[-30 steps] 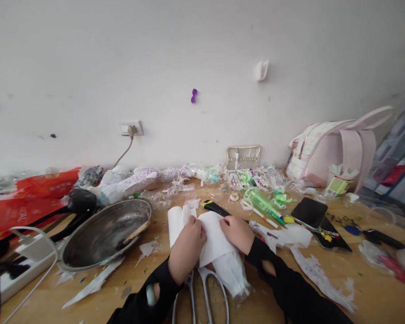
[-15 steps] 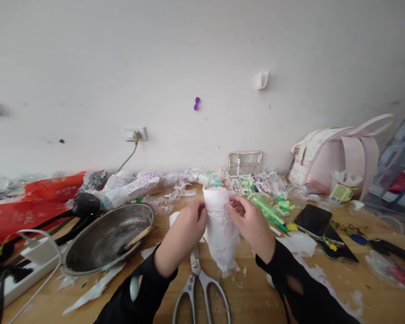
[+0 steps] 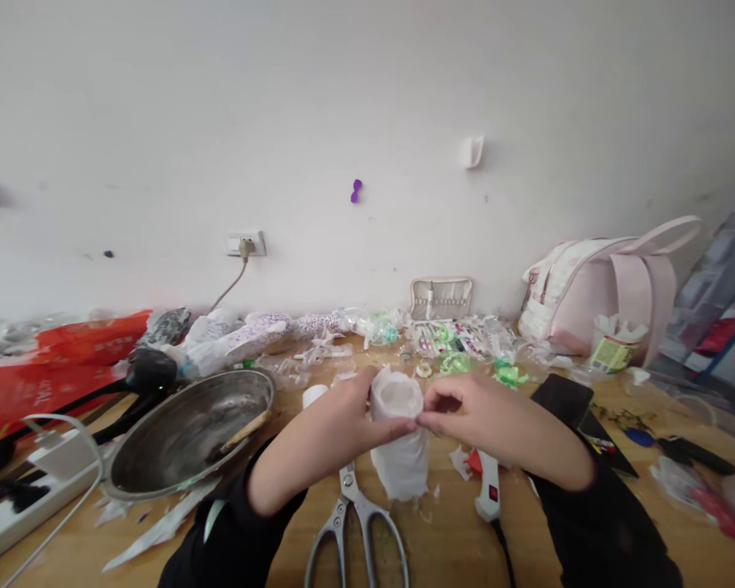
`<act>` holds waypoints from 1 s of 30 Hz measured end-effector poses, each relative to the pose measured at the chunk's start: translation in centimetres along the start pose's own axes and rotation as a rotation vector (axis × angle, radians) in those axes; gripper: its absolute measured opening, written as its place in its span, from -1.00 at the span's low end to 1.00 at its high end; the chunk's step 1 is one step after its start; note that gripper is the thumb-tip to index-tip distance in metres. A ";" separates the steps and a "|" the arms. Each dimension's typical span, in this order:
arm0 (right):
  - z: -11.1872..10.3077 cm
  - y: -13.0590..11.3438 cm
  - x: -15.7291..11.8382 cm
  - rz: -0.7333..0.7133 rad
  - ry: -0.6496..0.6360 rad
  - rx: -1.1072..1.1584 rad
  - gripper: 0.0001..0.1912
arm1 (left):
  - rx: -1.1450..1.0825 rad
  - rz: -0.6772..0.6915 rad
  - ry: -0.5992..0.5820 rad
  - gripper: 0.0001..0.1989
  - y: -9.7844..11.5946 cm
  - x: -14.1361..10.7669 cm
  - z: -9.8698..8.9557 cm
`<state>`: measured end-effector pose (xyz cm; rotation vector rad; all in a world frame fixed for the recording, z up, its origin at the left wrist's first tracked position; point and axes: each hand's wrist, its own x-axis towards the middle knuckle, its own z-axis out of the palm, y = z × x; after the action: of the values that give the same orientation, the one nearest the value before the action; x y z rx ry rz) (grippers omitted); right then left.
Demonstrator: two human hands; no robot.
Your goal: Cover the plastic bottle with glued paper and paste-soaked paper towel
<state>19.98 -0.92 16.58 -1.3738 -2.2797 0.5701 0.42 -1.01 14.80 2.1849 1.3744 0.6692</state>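
Between both hands' fingers (image 3: 398,426), white paper tube (image 3: 399,445), seemingly upright

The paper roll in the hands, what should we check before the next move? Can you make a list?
1. Both hands on the white paper roll: ok, left hand and right hand pinch its top rim.
2. Roll lifted off the table: ok.
3. Top opening round: ok.
4. Bottom edge neat: not ok, ragged.
5. Scissors close by: ok, lying just below the roll.
6. Seam stuck down: cannot tell.
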 end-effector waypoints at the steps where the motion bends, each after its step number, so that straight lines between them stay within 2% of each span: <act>1: -0.1 -0.2 -0.4 -0.022 -0.024 -0.011 -0.85 | 0.018 0.004 -0.014 -0.57 0.1 -0.2 0.1; 3: -0.1 -0.6 -1.0 -0.033 -0.030 -0.045 -0.86 | 0.067 0.008 -0.032 -0.52 0.3 -0.4 0.2; 6: -0.2 -0.8 -1.4 0.026 0.001 -0.123 -0.84 | 0.108 0.023 -0.041 -0.46 0.7 -0.5 0.2; 11: -0.2 -0.5 -0.8 0.119 0.080 -0.290 -0.63 | 0.006 0.098 -0.095 -0.49 0.9 -0.4 -0.2; 14: -0.1 0.0 -0.4 0.010 0.130 -0.230 -0.48 | -0.070 0.102 -0.127 -0.46 0.7 -0.2 -0.3; 17: 0.0 0.6 -0.3 -0.113 0.075 -0.092 -0.30 | -0.200 0.116 -0.191 -0.42 0.2 0.3 -0.2; 20: -0.2 1.0 -0.2 -0.187 -0.011 -0.008 -0.38 | -0.392 0.149 -0.286 -0.38 -0.6 1.1 0.2; 22: -0.5 1.1 0.0 -0.198 -0.011 -0.002 -0.47 | -0.490 0.165 -0.325 -0.24 -1.3 1.7 0.5; 24: -0.8 1.1 0.2 -0.179 -0.011 -0.008 -0.51 | -0.493 0.198 -0.360 -0.12 -2.0 2.3 0.7; 27: -1.2 1.0 0.4 -0.162 -0.033 0.016 -0.56 | -0.451 0.272 -0.369 -0.19 -2.4 2.8 1.2; 30: -1.1 0.9 0.3 -0.180 -0.024 0.044 -0.69 | -0.431 0.278 -0.281 -0.29 -2.1 3.0 1.8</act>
<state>21.07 -0.10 17.11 -1.1323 -2.3641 0.5769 1.27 2.29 12.56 2.0333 0.7142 0.6532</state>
